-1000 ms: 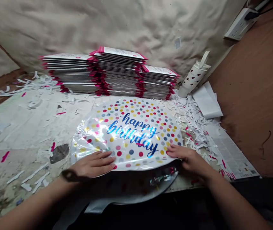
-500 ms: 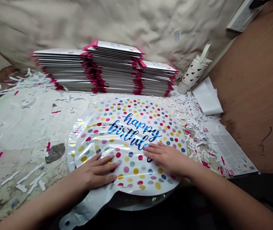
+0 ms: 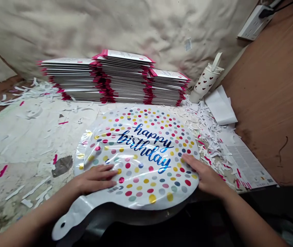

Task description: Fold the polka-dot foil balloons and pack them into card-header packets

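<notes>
A round, flat foil balloon (image 3: 150, 176) with coloured dots and blue "happy birthday" lettering lies at the table's front edge. At least one more balloon shows under it, and its tail with a small hole points to the lower left. My left hand (image 3: 96, 179) rests on the lower left of the top balloon, fingers stretched out, near the tail. At the right rim, my right hand (image 3: 209, 175) holds the edge. Its thumb lies on top, while the other fingers are mostly hidden below.
Three stacks of flat white, pink-edged packets (image 3: 126, 79) stand at the back. A white tumbler with hearts (image 3: 205, 82) is to their right, near folded paper (image 3: 221, 106). Paper scraps (image 3: 208, 137) litter both sides. A power strip (image 3: 256, 22) is at upper right.
My right hand has slid from the lettering to the balloon's right rim, uncovering "birthday". My left hand has shifted slightly left, and the tail has swung up and left.
</notes>
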Demonstrator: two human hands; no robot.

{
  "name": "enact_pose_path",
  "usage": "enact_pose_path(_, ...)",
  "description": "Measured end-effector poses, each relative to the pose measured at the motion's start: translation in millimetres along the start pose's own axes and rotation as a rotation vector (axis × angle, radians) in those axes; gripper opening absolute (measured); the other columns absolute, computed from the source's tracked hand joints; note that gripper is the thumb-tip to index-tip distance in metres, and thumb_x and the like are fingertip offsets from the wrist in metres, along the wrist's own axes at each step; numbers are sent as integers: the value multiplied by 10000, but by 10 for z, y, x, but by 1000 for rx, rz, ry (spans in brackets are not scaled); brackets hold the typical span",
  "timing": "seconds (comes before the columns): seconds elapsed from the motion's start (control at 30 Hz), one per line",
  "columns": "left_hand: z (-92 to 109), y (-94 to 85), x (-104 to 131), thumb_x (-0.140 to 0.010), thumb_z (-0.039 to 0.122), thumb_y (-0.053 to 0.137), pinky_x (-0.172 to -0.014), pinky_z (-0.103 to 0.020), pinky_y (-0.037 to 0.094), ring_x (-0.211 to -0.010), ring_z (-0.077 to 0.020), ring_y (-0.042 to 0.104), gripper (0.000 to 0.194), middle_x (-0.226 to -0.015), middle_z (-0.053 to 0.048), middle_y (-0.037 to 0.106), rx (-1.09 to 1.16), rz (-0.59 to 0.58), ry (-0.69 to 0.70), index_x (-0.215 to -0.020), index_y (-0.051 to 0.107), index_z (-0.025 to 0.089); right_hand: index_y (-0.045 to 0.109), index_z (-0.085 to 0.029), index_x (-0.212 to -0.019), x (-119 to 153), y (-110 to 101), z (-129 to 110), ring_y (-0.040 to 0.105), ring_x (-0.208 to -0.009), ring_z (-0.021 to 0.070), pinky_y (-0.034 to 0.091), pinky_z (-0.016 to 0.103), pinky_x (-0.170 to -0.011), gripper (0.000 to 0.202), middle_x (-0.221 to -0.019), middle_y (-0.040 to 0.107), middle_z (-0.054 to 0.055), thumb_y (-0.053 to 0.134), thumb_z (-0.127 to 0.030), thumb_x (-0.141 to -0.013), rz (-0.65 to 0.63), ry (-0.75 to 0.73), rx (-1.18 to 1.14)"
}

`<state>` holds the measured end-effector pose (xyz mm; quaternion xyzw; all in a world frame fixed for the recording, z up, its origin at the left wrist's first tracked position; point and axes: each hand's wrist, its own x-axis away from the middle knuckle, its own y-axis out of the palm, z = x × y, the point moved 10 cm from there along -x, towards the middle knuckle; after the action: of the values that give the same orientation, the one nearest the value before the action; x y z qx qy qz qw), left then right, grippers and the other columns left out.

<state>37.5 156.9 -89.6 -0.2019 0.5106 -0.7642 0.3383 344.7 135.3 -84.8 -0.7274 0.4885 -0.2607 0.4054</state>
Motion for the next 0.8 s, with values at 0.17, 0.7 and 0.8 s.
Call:
enact_pose_path(0.17,-246,-212,79,-793,263,452,-1068,-437,255,-1313,-277,277,511,-1403,16,363,-47,-62,-46,-1301,444,320,580,-236,-1179,-8,-206,389,384,-1261,225,298,457,-1059,391,-1304,496,52,497,-182,-801,36,30,-141)
enact_pose_path(0.7,-166,-644,-448,-904,367,268,-961,-464,341,-1175,-314,442,501,-1263,-185,504,-439,241,-372,-1296,418,93,541,-175,-624,-716,-447,1132,432,-424,100,337,222,-411,434,-478,499,-40,583,-606,-648,99,632,-433)
enact_pose_path(0.8,61,-172,-407,-873,449,332,-1008,-486,296,-1287,-344,296,590,-1400,-177,351,-342,39,-263,-1335,387,87,568,-175,-697,-813,-651,1167,502,-514,146,372,251,-464,438,-546,542,-7,625,-600,-610,182,666,-297)
